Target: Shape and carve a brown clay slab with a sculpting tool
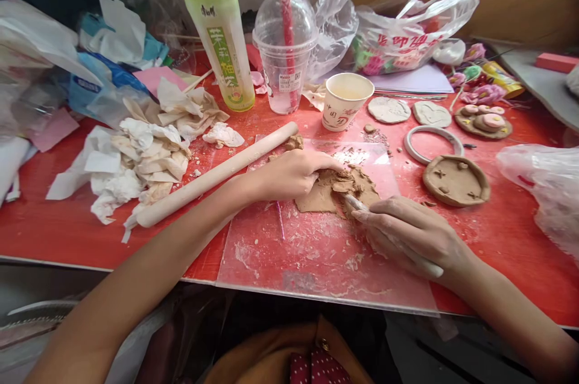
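Observation:
A slab of brown clay [316, 194] lies on a clear plastic sheet [289, 263], with a rough, built-up lump of clay [346, 182] on its right part. My left hand [289, 173] reaches in from the left, index finger stretched onto the lump's far side, other fingers curled and holding nothing visible. My right hand [407, 233] grips a whitish, clay-smeared modelling tool [357, 204], whose tip touches the clay's near edge. Its rear end sticks out below the palm. Behind my left forearm rests a pale rolling pin [217, 173], laid diagonally.
Crumpled tissues [145, 158] lie on the left. At the back stand a tea bottle [221, 40], a lidded plastic cup [286, 58] and a paper cup [346, 100]. To the right are a tape roll [414, 152], a clay dish [456, 182] and a plastic bag [543, 191].

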`<state>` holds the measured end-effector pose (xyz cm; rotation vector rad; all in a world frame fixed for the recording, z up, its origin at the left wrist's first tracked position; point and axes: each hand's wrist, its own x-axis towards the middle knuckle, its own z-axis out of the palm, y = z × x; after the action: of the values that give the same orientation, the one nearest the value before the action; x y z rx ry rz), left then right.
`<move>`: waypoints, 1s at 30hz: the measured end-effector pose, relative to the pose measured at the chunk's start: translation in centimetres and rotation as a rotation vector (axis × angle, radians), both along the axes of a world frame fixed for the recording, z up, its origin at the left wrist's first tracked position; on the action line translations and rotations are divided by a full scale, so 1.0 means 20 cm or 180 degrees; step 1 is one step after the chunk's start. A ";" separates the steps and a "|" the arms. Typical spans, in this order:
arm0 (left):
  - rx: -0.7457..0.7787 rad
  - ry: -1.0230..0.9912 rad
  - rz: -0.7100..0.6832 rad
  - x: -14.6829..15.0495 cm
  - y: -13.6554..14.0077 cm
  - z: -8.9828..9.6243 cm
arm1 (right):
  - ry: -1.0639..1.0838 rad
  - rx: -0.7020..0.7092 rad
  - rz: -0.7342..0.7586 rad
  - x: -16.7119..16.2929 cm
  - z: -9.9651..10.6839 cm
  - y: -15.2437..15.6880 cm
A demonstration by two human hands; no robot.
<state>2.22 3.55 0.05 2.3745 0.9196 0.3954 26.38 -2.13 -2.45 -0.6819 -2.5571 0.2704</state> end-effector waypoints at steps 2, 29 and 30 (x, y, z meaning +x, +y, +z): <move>0.0001 -0.0014 -0.0012 0.00 0.00 0.00 | 0.0134 -0.0038 -0.0016 -0.01 0.01 0.02; -0.0028 0.0177 0.0083 0.00 -0.02 0.02 | 0.2414 -0.2301 -0.1693 -0.04 0.05 0.11; -0.0046 0.0165 0.0079 0.00 -0.02 0.02 | 0.2333 -0.1963 -0.1641 -0.02 0.06 0.09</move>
<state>2.17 3.23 0.38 2.3724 0.9729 0.3371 26.07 -0.35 -1.27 -1.1644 -1.5260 0.9432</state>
